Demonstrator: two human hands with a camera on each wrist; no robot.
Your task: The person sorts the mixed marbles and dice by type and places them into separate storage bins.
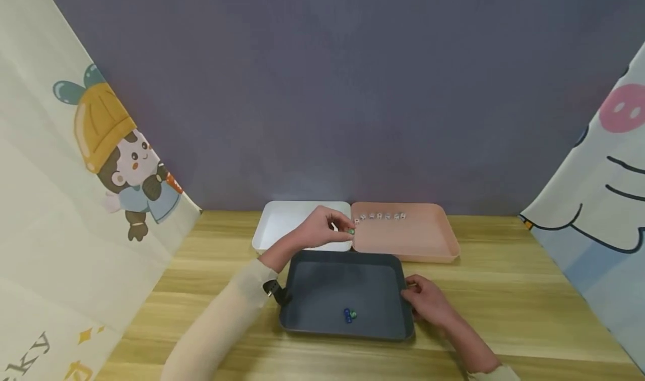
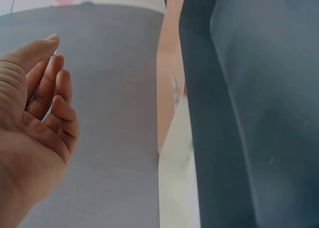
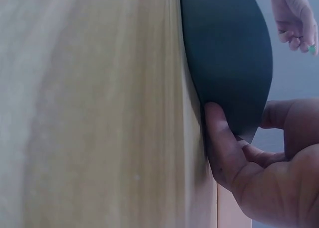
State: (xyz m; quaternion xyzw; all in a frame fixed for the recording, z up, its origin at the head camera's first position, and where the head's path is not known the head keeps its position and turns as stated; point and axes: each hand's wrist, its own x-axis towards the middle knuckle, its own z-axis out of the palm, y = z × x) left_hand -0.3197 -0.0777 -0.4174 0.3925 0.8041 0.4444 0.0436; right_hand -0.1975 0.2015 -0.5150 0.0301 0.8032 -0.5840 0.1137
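My left hand (image 1: 322, 228) pinches a small green die (image 1: 351, 231) between thumb and fingertips, over the edge where the white tray (image 1: 274, 216) meets the pink tray (image 1: 418, 235). In the right wrist view the same green die (image 3: 312, 49) shows at the fingertips. My right hand (image 1: 429, 301) grips the right rim of the dark grey tray (image 1: 347, 280), its thumb and fingers on either side of the wall in the right wrist view. Inside the dark tray, near its front, several blue dice (image 1: 347, 315) lie beside another green die (image 1: 354, 315).
A row of several small white dice (image 1: 379, 216) runs along the back left of the pink tray. All three trays stand on a wooden table (image 1: 504, 291). A grey backdrop (image 1: 353, 90) rises behind, with printed cloths (image 1: 45, 174) at both sides.
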